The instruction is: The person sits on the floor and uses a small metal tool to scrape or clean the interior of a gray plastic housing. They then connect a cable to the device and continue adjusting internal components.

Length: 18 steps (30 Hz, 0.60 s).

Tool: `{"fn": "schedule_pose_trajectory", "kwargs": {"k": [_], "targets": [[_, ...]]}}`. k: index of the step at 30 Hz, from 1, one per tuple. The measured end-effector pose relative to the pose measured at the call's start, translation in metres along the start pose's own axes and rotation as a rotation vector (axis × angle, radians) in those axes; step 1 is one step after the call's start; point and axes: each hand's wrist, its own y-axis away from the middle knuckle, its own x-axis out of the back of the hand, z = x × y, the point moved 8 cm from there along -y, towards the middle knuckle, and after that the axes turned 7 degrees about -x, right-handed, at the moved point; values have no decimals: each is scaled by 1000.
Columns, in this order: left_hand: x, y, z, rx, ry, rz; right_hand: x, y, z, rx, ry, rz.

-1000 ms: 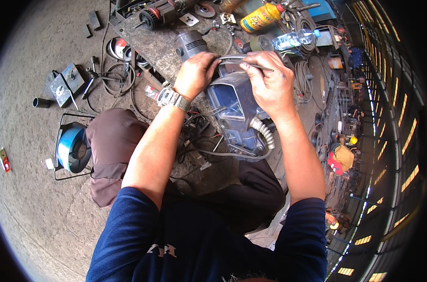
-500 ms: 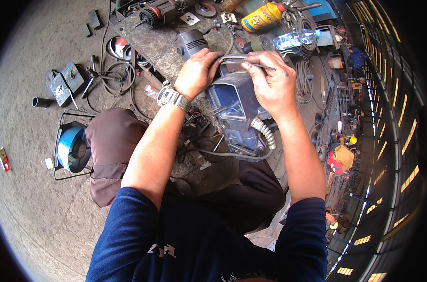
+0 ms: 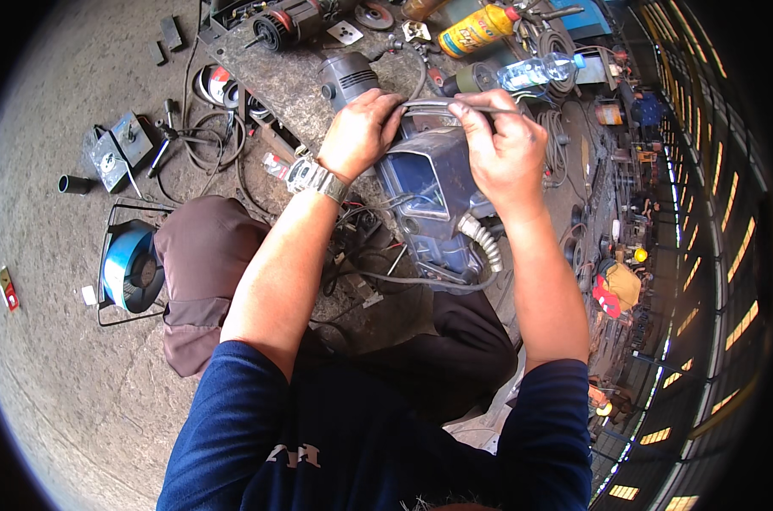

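A dark grey cable [image 3: 433, 106] stretches between my two hands, doubled into strands lying side by side. My left hand [image 3: 361, 136] is closed around its left end, thumb and fingers pinching it. My right hand [image 3: 507, 155] grips the other end, its thumb pressed on the strands. Just below them is a dark blue-grey plastic machine housing [image 3: 446, 162] with a rectangular opening, and thin wires show inside. A pale corrugated sleeve [image 3: 485, 242] curves from its right side onto a cord. Beyond my left hand stands a dark vented cylindrical cover [image 3: 349, 79].
On the worn bench [image 3: 276, 89] are a power tool [image 3: 276, 31], a yellow bottle [image 3: 478, 31], a clear water bottle [image 3: 535, 71] and coiled cable [image 3: 555, 140]. Down on the floor at left lie a metal box [image 3: 121, 153] and a blue round fan-like unit [image 3: 131, 266].
My right hand has shifted slightly right and changed its grip, its thumb now raised along the cable. The loose cable tip that stuck out below its fingers no longer shows. My left hand stays put.
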Motion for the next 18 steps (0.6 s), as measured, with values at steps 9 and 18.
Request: {"fn": "schedule_pose_trajectory", "kwargs": {"k": [9,18], "targets": [[-1,0,0,11,8,2,-4,-6,9,41,24,-23],[-1,1,-1,12,18,22,-5,-5,10,55,4,-46]]}}
